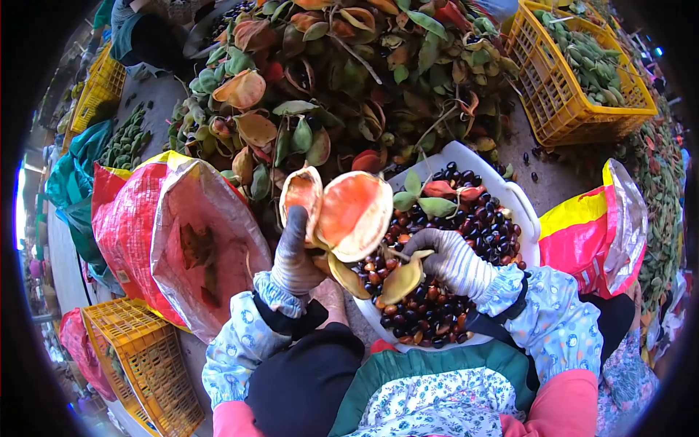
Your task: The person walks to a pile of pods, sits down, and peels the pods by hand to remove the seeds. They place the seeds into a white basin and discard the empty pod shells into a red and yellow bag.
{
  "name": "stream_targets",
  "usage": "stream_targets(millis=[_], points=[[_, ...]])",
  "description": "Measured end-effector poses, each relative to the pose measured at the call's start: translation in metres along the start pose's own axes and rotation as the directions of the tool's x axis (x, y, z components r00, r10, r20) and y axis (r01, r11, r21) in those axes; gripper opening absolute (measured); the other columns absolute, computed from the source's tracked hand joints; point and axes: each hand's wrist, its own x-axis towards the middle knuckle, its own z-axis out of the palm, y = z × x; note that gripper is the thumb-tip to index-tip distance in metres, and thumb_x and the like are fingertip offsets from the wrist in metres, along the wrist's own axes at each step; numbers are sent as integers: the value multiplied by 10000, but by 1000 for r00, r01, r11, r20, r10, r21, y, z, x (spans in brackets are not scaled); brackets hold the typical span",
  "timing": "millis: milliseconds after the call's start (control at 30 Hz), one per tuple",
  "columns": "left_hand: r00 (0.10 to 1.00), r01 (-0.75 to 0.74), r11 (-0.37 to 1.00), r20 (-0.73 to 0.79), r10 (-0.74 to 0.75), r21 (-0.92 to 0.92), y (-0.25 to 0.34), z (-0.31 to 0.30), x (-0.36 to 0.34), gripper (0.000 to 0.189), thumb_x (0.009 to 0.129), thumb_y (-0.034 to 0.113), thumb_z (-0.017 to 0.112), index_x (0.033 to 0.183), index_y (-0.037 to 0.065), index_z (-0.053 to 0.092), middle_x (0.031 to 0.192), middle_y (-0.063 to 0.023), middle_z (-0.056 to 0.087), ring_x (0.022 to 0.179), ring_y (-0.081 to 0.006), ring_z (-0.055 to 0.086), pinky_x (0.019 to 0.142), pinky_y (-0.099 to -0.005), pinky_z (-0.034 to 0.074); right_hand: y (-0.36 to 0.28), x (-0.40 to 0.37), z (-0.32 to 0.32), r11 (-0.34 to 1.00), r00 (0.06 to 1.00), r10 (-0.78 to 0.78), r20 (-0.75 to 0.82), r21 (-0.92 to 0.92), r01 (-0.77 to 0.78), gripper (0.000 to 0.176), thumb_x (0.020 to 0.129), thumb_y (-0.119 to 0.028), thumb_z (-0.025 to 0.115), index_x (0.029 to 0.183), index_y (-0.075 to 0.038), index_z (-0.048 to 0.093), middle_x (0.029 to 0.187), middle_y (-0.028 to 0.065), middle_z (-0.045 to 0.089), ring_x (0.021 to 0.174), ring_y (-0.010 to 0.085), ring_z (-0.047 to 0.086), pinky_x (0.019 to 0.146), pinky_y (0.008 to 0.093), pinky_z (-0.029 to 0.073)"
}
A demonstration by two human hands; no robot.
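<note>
My left hand (295, 258), in a striped glove with dark fingers, is closed around a split-open seed pod (357, 211) with an orange-pink inside and a pale rim. A yellowish pod half (348, 277) hangs below it. My right hand (457, 261), gloved alike, has its fingers closed at the top of a yellow-green pod (403, 280); the exact grip is partly hidden. Both hands are over a white basin (528, 218) full of shiny dark and reddish-brown seeds (466, 291). Green and red pods (437, 198) on a stem lie on the seeds.
A big heap of pods (291, 109) lies beyond the basin. To the left are an open red sack (204, 240) and a yellow crate (153, 364). At right stand a pink-yellow sack (593, 233) and a yellow crate (561, 109) of green pods. Another person (145, 40) is at upper left.
</note>
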Motion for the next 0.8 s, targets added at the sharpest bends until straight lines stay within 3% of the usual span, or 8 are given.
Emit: stream_targets(millis=[233,300,400,433,500,633,767,800], points=[[796,-401,832,-304,524,384,41,-34,-26,746,821,562,519,1331,55,318,1302,-131,444,1150,-248,483,1000,-405,376,2,10,-58,550,987,39,157,-828,110,388,701,-167,639,1087,-147,601,1045,153,590,964,310,575,845,387,460],[972,-163,982,153,176,-98,84,-89,-57,713,818,603,477,1283,65,417,1061,-100,595,830,-225,609,743,-346,513,11,18,-68,457,997,-79,15,-888,50,403,723,-203,642,1114,-131,578,1090,142,566,990,315,551,866,404,441],[443,-429,835,-726,526,343,98,3,-49,662,801,623,493,1161,68,513,786,-43,617,544,-152,564,461,-228,451,25,32,-75,272,989,-141,-40,-962,0,484,745,-230,635,1190,-100,497,1133,141,538,1033,333,509,890,433,413],[722,-251,867,-513,464,430,134,-91,-101,660,814,589,508,1226,75,481,995,-84,606,775,-184,605,670,-283,512,31,38,-75,238,995,-86,-59,-971,-37,536,734,-247,653,1215,-104,467,1128,148,539,1027,325,516,883,429,419],[742,-45,803,-518,426,595,152,-139,-120,654,830,513,556,1290,65,429,1163,-111,542,970,-192,566,835,-301,461,33,45,-70,184,995,0,-97,-978,-95,584,714,-274,680,1226,-109,453,1115,147,543,1024,317,520,877,426,423],[642,732,-106,-630,438,672,140,-208,-125,711,798,445,601,1330,38,364,1237,-226,499,1136,-343,500,959,-378,385,28,46,-63,160,976,95,-197,-964,-210,563,679,-307,716,1173,-124,516,1056,131,556,1019,306,522,873,415,422],[662,748,-433,-514,546,503,108,-281,-132,707,773,379,578,1356,97,296,1271,-238,442,1122,-398,475,917,-441,412,8,23,-68,387,988,-147,-53,-922,8,528,680,-317,723,1132,-96,565,975,111,591,955,256,547,848,363,428],[653,756,-424,-522,550,499,101,-283,-130,707,773,379,578,1356,97,296,1271,-238,442,1122,-398,475,917,-441,412,8,20,-67,691,986,-154,-63,-720,62,538,705,-334,711,1142,-62,555,977,86,594,916,198,552,815,318,433]])
